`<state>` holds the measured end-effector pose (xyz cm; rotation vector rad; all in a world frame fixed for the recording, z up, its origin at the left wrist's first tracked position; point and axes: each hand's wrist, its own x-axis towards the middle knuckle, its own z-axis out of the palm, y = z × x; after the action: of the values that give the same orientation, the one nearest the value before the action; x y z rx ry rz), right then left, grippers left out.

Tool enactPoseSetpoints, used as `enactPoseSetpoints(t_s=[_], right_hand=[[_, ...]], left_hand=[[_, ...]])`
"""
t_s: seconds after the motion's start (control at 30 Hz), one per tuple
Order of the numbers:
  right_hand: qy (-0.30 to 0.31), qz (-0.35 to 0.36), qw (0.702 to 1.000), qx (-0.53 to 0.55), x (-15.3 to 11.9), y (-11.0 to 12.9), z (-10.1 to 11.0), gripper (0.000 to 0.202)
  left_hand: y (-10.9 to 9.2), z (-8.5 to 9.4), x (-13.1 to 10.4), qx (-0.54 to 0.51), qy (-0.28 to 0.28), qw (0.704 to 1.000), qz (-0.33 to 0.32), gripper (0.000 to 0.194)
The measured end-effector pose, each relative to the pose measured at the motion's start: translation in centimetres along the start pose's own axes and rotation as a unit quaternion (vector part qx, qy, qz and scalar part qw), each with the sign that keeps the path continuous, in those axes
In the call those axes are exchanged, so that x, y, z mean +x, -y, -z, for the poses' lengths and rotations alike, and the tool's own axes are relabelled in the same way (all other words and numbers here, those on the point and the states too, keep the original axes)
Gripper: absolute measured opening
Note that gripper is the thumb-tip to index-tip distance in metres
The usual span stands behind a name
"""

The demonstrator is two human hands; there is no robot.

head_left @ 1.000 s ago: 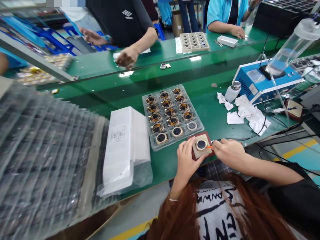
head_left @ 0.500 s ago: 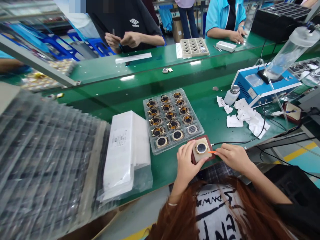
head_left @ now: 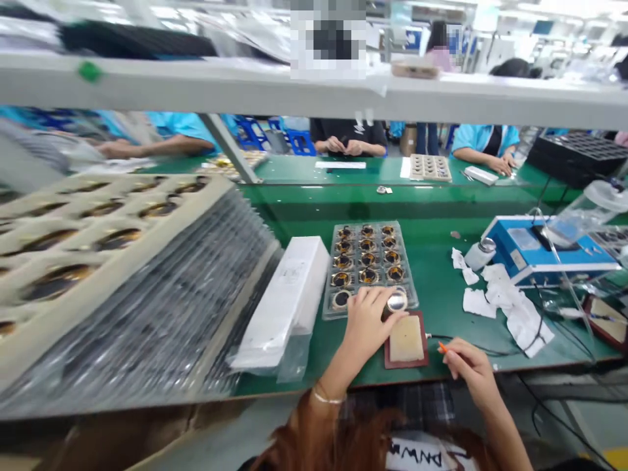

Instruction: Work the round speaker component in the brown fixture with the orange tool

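Note:
My left hand [head_left: 367,322] grips a round silvery disc part [head_left: 396,301] and holds it over the near edge of the clear tray [head_left: 331,306] of round gold and black parts. Just in front of it lies a beige pad on a dark red base [head_left: 406,341], with nothing on it. My right hand [head_left: 468,367] rests at the table's front edge, to the right of the pad, pinching a thin orange-tipped tool [head_left: 442,347] whose tip points toward the pad.
A white box in plastic wrap [head_left: 287,297] lies left of the tray, beside a tall stack of clear trays [head_left: 118,281]. White wipes [head_left: 495,302], a small bottle [head_left: 479,254] and a blue machine [head_left: 540,252] sit to the right. Other people work across the green table [head_left: 299,216].
My left hand lifted the round part off the pad and carried it to the tray's near edge. My right hand drew back to the right with the tool. The view tilted up.

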<state>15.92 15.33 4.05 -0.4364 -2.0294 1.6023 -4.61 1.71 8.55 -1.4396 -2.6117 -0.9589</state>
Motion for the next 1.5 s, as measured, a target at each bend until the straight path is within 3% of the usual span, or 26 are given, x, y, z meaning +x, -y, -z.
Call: enactPoseSetpoints(t_s=[0.17,0.37,0.57,0.73,0.83,0.93,1.0,1.1,1.23,1.4,1.5], right_hand=[[-0.015,-0.06,0.994,0.09,1.3,-2.5,-1.0,0.04],[0.002,-0.09,0.989,0.118,1.6,-4.9,-0.9,0.039],[-0.027,-0.143,0.979,0.146,1.5,-4.6,-0.7,0.045],[-0.01,-0.158,0.975,0.153,1.5,-4.3,-0.5,0.044],[-0.001,-0.164,0.972,0.166,1.6,-4.0,-0.9,0.045],[0.01,-0.169,0.967,0.19,1.5,-3.1,-1.6,0.047],[0.012,-0.155,0.963,0.22,1.7,-2.4,-2.1,0.047],[-0.005,-0.125,0.957,0.262,2.4,-2.1,-2.6,0.046],[-0.028,-0.129,0.951,0.28,2.8,-3.0,-2.9,0.05],[-0.028,-0.14,0.948,0.284,2.4,-3.1,-3.0,0.051],[-0.058,-0.077,0.984,0.15,2.8,-2.3,-2.7,0.043]], left_hand=[[0.3,-0.9,2.7,0.021,0.032,0.999,0.032,0.043],[0.1,-3.0,3.1,0.064,0.033,0.996,0.047,0.045],[0.5,-3.4,2.6,0.089,0.045,0.992,0.083,0.051],[0.7,-4.0,1.6,0.115,0.052,0.992,0.029,0.048],[0.9,-3.7,1.3,0.155,0.049,0.987,0.005,0.042],[1.6,-2.6,1.4,0.205,-0.006,0.978,0.025,0.037],[2.7,-1.6,1.9,0.23,-0.046,0.971,0.05,0.036],[5.5,-1.0,3.1,0.247,-0.061,0.966,0.052,0.034],[8.2,-1.3,3.7,0.303,-0.022,0.951,0.06,0.035],[7.6,-0.9,3.7,0.307,-0.004,0.949,0.064,0.036],[7.1,-0.5,4.2,0.288,0.029,0.954,0.07,0.035]])
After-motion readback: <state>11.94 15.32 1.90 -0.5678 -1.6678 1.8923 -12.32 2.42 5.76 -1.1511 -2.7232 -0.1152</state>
